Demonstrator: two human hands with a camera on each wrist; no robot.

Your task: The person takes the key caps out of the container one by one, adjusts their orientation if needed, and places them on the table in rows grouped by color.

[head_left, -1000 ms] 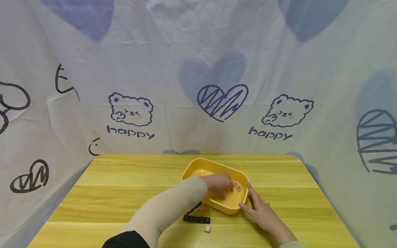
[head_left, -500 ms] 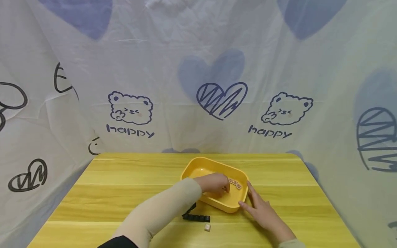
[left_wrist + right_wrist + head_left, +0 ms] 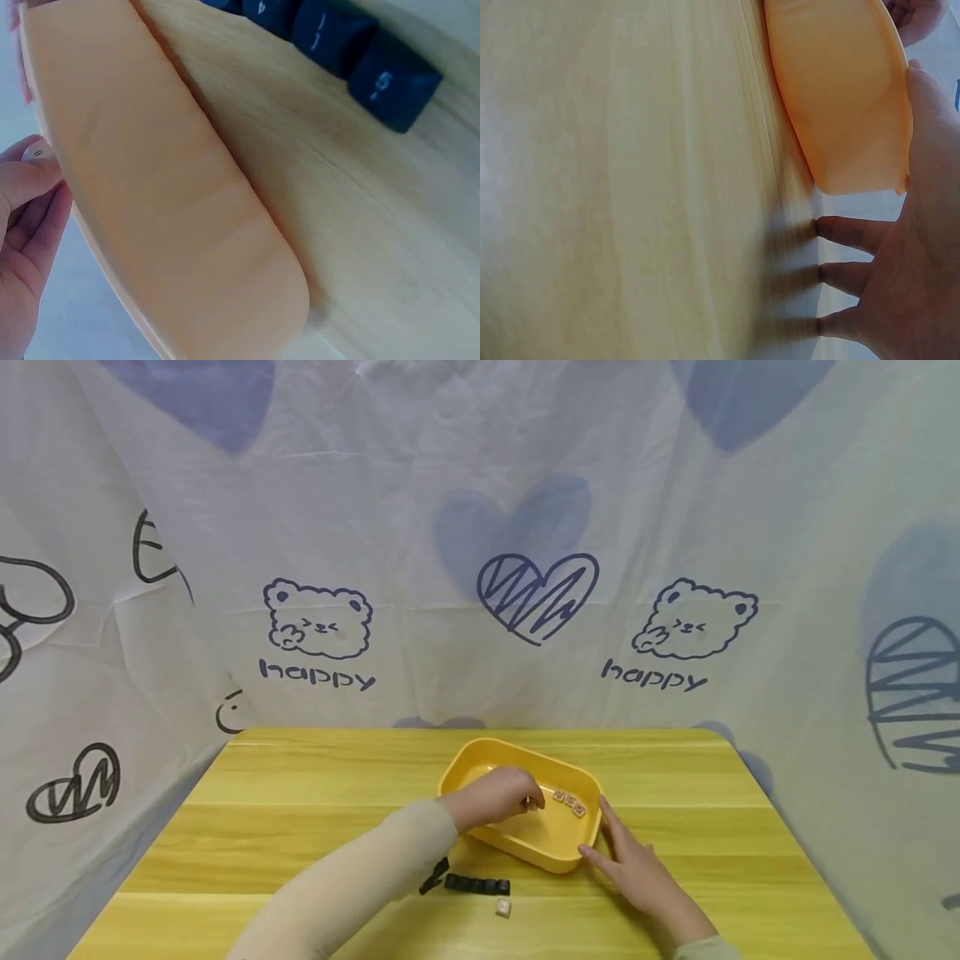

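A pale keycap (image 3: 37, 150), a dark character on its face, is pinched between the thumb and fingers of the left hand (image 3: 498, 795), inside the outline of the yellow tray (image 3: 561, 839); whether it touches the tray floor cannot be told. Just to the right of these fingers, three pale keycaps (image 3: 569, 802) lie in a short line in the tray. At the tray's right end, the right hand (image 3: 637, 868) rests against the rim, its fingers extended and spread. Nearer the wearer than the left fingers, a row of black keycaps (image 3: 477, 885) lies on the worktop (image 3: 300, 827), with a black piece (image 3: 435, 875) beside its left end and a single pale cube (image 3: 503, 907) just below. Beyond both hands' fingers hangs a printed cloth (image 3: 427, 468).
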